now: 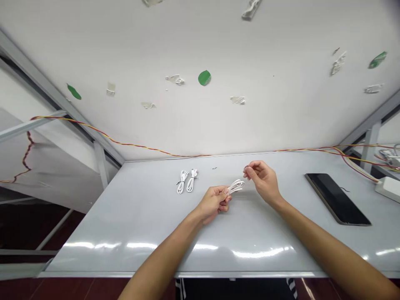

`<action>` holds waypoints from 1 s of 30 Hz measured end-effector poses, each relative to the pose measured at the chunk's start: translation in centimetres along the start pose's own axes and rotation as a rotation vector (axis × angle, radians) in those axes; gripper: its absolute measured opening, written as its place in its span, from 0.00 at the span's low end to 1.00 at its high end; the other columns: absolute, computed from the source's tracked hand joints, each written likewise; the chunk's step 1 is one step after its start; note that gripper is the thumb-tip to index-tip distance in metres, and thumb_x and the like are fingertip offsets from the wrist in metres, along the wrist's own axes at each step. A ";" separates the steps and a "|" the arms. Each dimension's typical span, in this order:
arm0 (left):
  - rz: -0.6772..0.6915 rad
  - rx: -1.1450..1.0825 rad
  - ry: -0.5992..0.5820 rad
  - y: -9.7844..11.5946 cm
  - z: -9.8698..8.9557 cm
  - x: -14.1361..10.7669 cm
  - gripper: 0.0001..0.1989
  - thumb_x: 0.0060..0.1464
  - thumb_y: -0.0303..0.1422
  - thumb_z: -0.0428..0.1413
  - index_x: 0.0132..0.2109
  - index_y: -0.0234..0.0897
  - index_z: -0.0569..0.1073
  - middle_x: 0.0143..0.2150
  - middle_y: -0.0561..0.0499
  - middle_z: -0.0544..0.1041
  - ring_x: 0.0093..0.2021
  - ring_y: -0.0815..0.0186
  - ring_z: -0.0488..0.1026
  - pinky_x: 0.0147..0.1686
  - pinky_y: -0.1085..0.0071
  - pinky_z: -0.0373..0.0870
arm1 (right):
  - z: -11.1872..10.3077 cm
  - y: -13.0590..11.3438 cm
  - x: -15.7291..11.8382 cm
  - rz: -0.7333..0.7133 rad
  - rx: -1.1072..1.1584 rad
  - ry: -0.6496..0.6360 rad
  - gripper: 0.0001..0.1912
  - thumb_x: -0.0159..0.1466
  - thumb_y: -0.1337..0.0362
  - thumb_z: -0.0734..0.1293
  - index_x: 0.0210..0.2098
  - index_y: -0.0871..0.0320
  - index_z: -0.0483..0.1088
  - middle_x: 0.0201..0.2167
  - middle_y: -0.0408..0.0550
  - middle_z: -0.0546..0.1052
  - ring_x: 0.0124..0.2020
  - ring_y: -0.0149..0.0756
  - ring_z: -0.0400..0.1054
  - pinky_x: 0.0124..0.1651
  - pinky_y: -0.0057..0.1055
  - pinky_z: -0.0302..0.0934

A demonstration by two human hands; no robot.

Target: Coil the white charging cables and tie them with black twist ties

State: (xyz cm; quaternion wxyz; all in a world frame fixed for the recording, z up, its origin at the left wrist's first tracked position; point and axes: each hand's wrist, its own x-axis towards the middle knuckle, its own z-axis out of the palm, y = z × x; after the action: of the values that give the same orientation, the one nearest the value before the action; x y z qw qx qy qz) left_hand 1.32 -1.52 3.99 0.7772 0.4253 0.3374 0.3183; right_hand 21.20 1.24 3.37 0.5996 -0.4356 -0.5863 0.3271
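My left hand (215, 203) is closed on a coiled white cable (236, 186), whose loops stick out to the right of the fingers. To the right and slightly above it, my right hand (263, 180) pinches a small dark twist tie (246, 167) between thumb and forefinger, apart from the cable. Two more white cable bundles lie on the grey table (140, 216) to the left: one bundle (182, 182) and, right beside it, another bundle (192, 181), each with a dark tie around its middle.
A black phone-like slab (338, 198) lies at the right, with a short dark tie (344, 189) beside it. Another dark tie (214, 168) lies near the back. A white power strip (388, 188) and red-yellow wires (353, 156) are at the right edge.
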 end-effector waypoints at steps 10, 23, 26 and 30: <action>0.341 0.744 0.193 -1.5 1.6 -0.4 0.15 0.64 0.37 0.47 0.31 0.37 0.70 0.26 0.53 0.65 0.27 0.67 0.59 0.31 0.70 0.55 | 2.4 0.3 -3.2 -0.295 -0.624 -0.171 0.08 0.71 0.62 0.54 0.42 0.55 0.62 0.26 0.47 0.77 0.22 0.36 0.70 0.27 0.32 0.61; 0.346 0.682 0.195 -1.7 2.5 -0.8 0.19 0.65 0.44 0.46 0.36 0.36 0.72 0.32 0.49 0.67 0.33 0.65 0.61 0.36 0.68 0.58 | 2.1 1.8 -2.7 -0.354 -0.847 -0.134 0.11 0.71 0.63 0.53 0.42 0.58 0.65 0.15 0.40 0.67 0.12 0.31 0.58 0.20 0.29 0.43; 0.103 0.365 0.082 -1.4 1.7 -0.4 0.23 0.61 0.51 0.50 0.33 0.34 0.71 0.28 0.53 0.62 0.27 0.70 0.54 0.27 0.72 0.54 | 1.6 2.5 -2.7 -0.495 -0.780 -0.144 0.10 0.69 0.65 0.54 0.40 0.56 0.67 0.21 0.45 0.74 0.18 0.32 0.65 0.23 0.29 0.51; -0.120 0.031 -0.029 -0.6 1.1 -0.4 0.22 0.47 0.47 0.65 0.27 0.33 0.68 0.27 0.56 0.58 0.26 0.74 0.47 0.24 0.74 0.46 | 1.1 3.2 -2.7 -0.600 -0.725 -0.231 0.07 0.65 0.63 0.59 0.35 0.53 0.69 0.20 0.43 0.74 0.19 0.32 0.65 0.27 0.30 0.56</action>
State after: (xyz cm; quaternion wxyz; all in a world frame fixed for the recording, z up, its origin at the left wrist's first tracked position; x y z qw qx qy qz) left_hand 2.09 -2.63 4.05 0.7931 0.4209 0.3558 0.2594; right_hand 20.20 0.31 -0.72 0.4080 -0.3891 -0.8250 -0.0392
